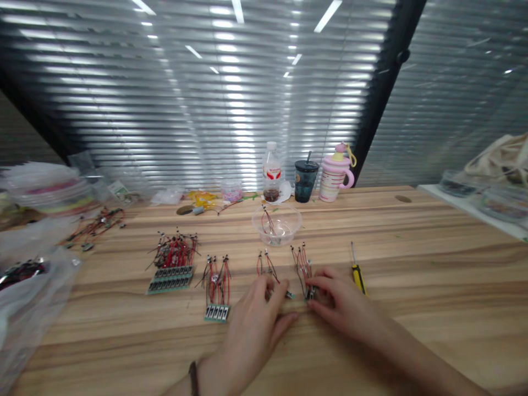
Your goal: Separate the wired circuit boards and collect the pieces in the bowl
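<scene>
My left hand lies over a small wired circuit board, its fingers bent down and the thumb stretched apart. Most of what is under those fingers is hidden; red and black wires stick out behind them. Just to the right, my right hand has thumb and fingertips closed on another small circuit board, whose wires point away from me. Left of my hands sits a row of boards side by side with wires fanned out behind. Farther left is a larger block of boards.
A yellow-handled screwdriver lies right of my right hand. Behind my hands stands a clear plastic bowl with a wired piece inside. At the back are a bottle, dark tumbler and pink mug. Plastic bags lie left.
</scene>
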Demonstrator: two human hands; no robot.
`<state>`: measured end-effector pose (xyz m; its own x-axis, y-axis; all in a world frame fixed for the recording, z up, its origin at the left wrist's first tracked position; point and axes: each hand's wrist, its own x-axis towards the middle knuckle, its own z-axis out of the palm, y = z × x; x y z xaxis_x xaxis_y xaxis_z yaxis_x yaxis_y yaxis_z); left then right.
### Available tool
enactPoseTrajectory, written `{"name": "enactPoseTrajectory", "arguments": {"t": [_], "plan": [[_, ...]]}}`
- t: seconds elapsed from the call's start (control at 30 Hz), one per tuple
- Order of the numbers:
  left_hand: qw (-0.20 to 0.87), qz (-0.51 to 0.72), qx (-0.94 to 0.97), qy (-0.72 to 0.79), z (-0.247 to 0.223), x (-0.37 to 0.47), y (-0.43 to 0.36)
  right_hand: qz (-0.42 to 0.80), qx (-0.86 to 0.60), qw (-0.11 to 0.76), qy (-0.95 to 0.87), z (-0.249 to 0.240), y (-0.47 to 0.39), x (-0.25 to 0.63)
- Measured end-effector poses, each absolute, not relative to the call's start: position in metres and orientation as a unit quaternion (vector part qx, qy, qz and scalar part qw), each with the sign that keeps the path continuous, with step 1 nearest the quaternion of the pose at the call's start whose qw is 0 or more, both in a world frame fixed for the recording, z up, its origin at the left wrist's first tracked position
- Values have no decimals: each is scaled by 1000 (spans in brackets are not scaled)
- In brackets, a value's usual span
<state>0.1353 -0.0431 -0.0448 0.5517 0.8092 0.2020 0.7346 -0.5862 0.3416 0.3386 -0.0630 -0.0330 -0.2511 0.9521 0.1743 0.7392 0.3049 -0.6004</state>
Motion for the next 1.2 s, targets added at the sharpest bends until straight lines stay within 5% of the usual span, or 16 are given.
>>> {"name": "enactPoseTrajectory", "arguments": {"t": [0.53, 1.0, 1.2], "plan": [[197, 253, 869, 377, -44, 130, -43, 299, -502, 327, -743, -38, -58, 335], [224, 224, 895, 313, -39, 131, -42, 164, -581, 285, -744, -37, -62, 336], [228, 223, 894, 316, -39, 132, -42, 201, -500, 321, -779, -37, -68, 324]]}}
